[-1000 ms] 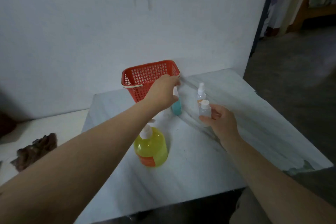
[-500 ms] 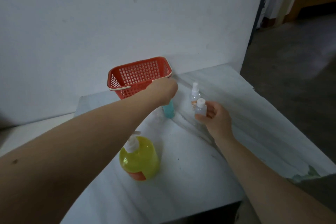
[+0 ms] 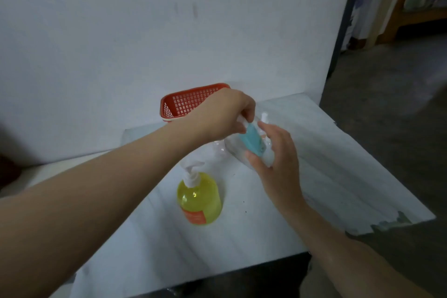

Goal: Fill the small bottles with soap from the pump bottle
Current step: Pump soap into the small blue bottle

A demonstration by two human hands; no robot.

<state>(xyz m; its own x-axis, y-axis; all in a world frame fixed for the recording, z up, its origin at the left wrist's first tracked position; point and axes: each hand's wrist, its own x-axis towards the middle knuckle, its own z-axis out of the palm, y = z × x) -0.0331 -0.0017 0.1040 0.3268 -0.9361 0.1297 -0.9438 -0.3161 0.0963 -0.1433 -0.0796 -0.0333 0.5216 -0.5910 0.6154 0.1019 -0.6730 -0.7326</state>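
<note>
Tilted teal bottle (image 3: 252,139) — left hand (image 3: 225,113) pinches its top, right hand (image 3: 278,159) grips its base — pump bottle (image 3: 199,197) upright nearby.

The pump bottle (image 3: 199,197) stands on the table (image 3: 326,164) before the basket (image 3: 183,104) (near the wall (image 3: 145,31)), left of the small bottle (image 3: 251,139).

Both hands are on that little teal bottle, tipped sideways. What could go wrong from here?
1. The small teal bottle is tilted, the left hand pinching its top and the right hand gripping its body; it might slip if the top gets twisted off.
2. The clear spray bottle stands just behind the hands and could be knocked over.
</note>
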